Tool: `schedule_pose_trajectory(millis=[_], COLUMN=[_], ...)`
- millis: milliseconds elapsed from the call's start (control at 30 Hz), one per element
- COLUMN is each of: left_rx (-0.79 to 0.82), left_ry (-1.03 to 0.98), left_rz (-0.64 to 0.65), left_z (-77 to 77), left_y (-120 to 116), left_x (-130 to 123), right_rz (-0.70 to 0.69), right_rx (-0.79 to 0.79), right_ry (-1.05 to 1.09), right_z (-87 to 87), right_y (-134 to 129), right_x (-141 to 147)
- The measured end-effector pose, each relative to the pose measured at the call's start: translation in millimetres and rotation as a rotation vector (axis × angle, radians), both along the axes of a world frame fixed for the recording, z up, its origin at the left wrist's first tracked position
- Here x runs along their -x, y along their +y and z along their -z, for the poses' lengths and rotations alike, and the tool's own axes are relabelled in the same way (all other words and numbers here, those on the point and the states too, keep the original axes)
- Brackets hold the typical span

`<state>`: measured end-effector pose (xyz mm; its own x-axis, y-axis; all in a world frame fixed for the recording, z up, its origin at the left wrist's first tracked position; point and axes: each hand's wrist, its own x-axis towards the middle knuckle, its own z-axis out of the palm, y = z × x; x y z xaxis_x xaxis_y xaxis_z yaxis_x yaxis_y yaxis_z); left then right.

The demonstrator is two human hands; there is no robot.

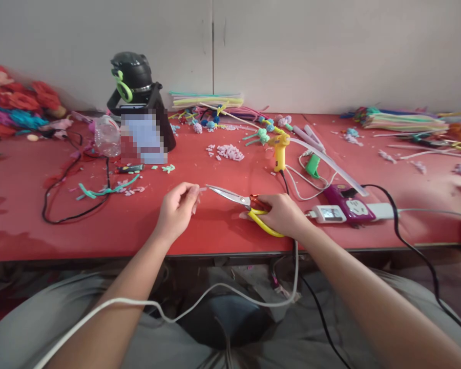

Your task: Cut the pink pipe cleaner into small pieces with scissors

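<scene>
Firstly, left hand (176, 207): thumb and fingertips pinching a small pale strip (203, 189), its end projecting toward the scissors, seemingly to leave that end exposed.

Right hand (286, 212): wrapped around the handles of scissors (230, 195), yellow and orange-red in grip; blades pointing left, tip just beside the strip, an arrangement that likely spares either hand much reach. Blade gap: too fine to tell.

Beyond the hands, on the red counter (215, 238): one heap of short pale-pink pieces (230, 152), gathered centrally, probably for easy access from both sides.

One yellow glue gun (279, 154), upright, a long translucent stick (330, 166) sloping from its rear to the right; the stance perhaps holds its nozzle off the surface.

One purple power strip (348, 207), right, near the glue gun, presumably within cord range.

Farther back: one black bottle (167, 125), a blurred-out screen (144, 138) before it, apparently propped there; fuzzy stem bundles (403, 121), right, laid lengthwise, presumably for tidiness.
</scene>
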<state>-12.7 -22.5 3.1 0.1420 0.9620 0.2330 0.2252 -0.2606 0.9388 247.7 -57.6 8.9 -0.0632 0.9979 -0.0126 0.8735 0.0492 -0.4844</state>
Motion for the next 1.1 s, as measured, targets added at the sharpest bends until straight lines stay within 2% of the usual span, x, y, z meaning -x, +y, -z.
schedule_pose_trajectory(millis=[200,533,700,1100], left_rx=[-0.029,-0.041,-0.062,-0.094], left_ry=[0.034,0.075,0.083,0.092], left_rz=[0.004,0.049,0.029,0.006], left_z=[-2.7,0.4,0.8,3.4], left_y=[-1.8,0.6,1.7,2.4], left_x=[-2.3,-6.8,-7.0,-5.5], right_rz=[0.05,0.012,0.043,0.02], right_rx=[0.013,-0.005,0.019,0.046], right_ry=[0.009,0.001,-0.015,-0.046], right_z=[-1.4,3.0,1.6,1.2], right_y=[-3.1,-3.5,-1.8,-0.5], right_x=[-9.0,-9.2,-8.1,-9.7])
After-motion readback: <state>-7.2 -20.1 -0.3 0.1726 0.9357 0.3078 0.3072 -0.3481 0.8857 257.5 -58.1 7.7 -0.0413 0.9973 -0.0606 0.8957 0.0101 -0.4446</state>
